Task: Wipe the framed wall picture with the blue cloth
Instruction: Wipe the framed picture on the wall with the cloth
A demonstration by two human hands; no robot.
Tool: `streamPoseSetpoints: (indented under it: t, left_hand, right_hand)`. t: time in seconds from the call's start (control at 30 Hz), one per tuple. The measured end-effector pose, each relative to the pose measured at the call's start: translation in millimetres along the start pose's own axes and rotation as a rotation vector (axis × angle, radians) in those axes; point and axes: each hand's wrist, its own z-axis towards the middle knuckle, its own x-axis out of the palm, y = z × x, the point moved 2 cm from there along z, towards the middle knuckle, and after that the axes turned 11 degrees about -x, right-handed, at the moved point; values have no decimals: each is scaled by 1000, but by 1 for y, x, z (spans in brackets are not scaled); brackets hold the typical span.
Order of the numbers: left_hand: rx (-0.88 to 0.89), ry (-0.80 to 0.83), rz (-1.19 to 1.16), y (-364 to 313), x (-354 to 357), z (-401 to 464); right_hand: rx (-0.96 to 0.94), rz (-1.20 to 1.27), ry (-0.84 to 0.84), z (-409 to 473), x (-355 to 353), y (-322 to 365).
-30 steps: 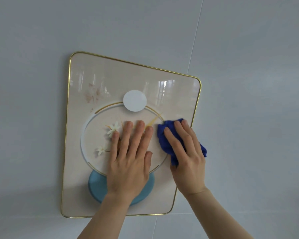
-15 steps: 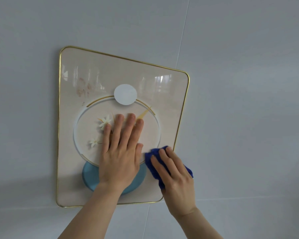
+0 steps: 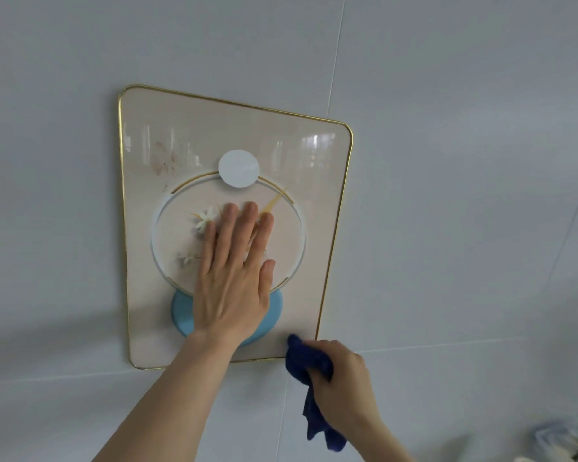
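Two bare hands are seen against a pale grey panelled wall (image 3: 447,161). The left hand (image 3: 232,278) is laid flat and open, fingers spread slightly, on the glossy face of the gold-rimmed, cream-coloured rectangular wall picture (image 3: 314,235), covering part of its large printed ring and the light blue disc (image 3: 181,311) below it. The right hand (image 3: 342,381) is closed around the crumpled dark blue cloth (image 3: 306,361), which is held at the picture's lower right corner; its upper tip lies over the frame's bottom edge, while a loose end hangs down below the fist. The two hands are kept apart, the right one lower and further right.

Small white printed flowers (image 3: 204,216) are seen just left of the left fingertips, and a white oval (image 3: 238,168) is shown above them. Faint brownish smudges (image 3: 162,160) are visible on the upper left of the glass. Thin seams are seen running across the wall panels. A blurred pale object at the bottom right corner cannot be identified.
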Motion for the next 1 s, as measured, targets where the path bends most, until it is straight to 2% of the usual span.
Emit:
streamPoseSetpoints:
  t: [0.1, 0.2, 0.3, 0.47, 0.57, 0.63, 0.73, 0.83, 0.9, 1.0]
  left_hand:
    - [24, 1, -43, 11, -14, -8]
    - [-34, -42, -66, 34, -31, -13]
    - [-121, -110, -53, 63, -49, -7]
    - [-279, -126, -34, 107, -59, 9]
    - [-263, -96, -5, 122, -54, 15]
    - [-237, -80, -4, 126, -50, 20]
    - [-214, -70, -22, 130, -40, 25]
    - [-205, -72, -7, 134, -31, 27]
    - [-201, -76, 10, 136, -27, 27]
    - [-191, -89, 30, 137, -21, 28]
  right_hand:
    - [168, 458, -19, -1, -20, 34]
    - [247, 703, -156, 8, -46, 71]
    - [148, 757, -302, 28, -60, 118]
    - [-211, 730, -619, 75, -68, 205]
    - [-522, 520, -830, 106, -60, 243]
    - [-694, 370, -891, 127, -49, 259]
    - [-829, 184, -829, 157, -29, 269]
    - [-917, -133, -742, 175, -7, 263]
    - [-989, -296, -734, 180, 3, 256]
    - [-1021, -389, -782, 180, 9, 249]
